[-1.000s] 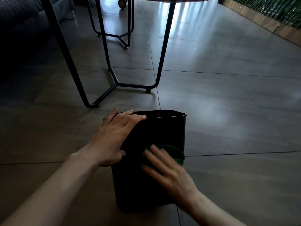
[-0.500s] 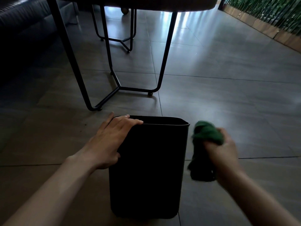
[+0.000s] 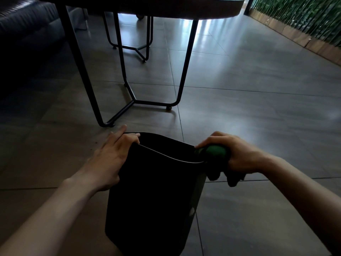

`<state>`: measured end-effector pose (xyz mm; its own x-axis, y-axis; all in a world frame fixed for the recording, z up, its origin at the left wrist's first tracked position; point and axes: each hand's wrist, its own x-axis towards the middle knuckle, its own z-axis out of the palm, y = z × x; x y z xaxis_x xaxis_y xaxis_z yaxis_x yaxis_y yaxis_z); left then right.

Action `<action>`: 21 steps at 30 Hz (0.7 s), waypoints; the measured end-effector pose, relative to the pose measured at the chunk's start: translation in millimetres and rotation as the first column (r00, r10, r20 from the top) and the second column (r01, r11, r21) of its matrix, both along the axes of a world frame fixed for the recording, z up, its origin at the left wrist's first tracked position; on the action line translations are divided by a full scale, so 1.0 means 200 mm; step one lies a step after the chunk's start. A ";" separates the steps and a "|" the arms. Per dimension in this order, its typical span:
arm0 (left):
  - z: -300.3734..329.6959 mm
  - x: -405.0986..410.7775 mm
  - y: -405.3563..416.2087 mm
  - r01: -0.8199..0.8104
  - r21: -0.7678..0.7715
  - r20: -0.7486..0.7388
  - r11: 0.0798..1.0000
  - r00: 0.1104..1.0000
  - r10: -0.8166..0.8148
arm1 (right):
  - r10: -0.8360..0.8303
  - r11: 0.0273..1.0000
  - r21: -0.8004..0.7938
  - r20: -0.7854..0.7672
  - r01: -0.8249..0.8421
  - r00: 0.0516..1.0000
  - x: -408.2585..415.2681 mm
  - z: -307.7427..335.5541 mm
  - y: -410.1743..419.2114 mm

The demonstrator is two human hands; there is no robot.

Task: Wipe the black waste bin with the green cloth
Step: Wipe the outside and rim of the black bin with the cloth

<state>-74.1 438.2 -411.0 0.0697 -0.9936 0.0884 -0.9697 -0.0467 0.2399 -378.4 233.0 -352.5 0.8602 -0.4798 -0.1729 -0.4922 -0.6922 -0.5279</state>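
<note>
left hand (image 3: 110,159): fingers hooked over bin (image 3: 153,196) rim | right hand (image 3: 238,156): fist clenched on cloth (image 3: 214,151), at bin's right corner, seemingly touching | bin on floor (image 3: 258,108)

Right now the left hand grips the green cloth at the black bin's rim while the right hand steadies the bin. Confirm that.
Hands are swapped. The head view shows the right hand gripping the green cloth at the black bin rim; the left hand steadies it.

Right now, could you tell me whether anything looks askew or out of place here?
The black plastic waste bin stands tilted, not upright, steadied at its rim by the left hand; the right hand presses the green cloth against its corner.
</note>
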 end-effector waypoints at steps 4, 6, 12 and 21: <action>0.01 -0.01 -0.01 -0.029 0.047 0.028 0.998 0.999 0.028 | 0.095 0.991 -0.078 -0.126 -0.105 0.987 0.06 0.02 0.09; 0.02 -0.01 -0.02 -0.040 0.074 0.060 0.996 0.998 0.036 | 0.147 0.986 -0.057 -0.170 -0.159 0.974 0.09 0.01 0.16; 0.02 0.05 0.00 -0.067 0.006 0.042 0.998 0.997 0.067 | 0.212 0.977 0.021 -0.126 -0.211 0.969 0.17 0.12 0.32; 0.23 -0.05 -0.01 -0.017 -0.297 -0.526 0.955 0.837 -0.149 | 0.155 0.984 -0.055 -0.218 -0.171 0.964 0.41 0.34 0.22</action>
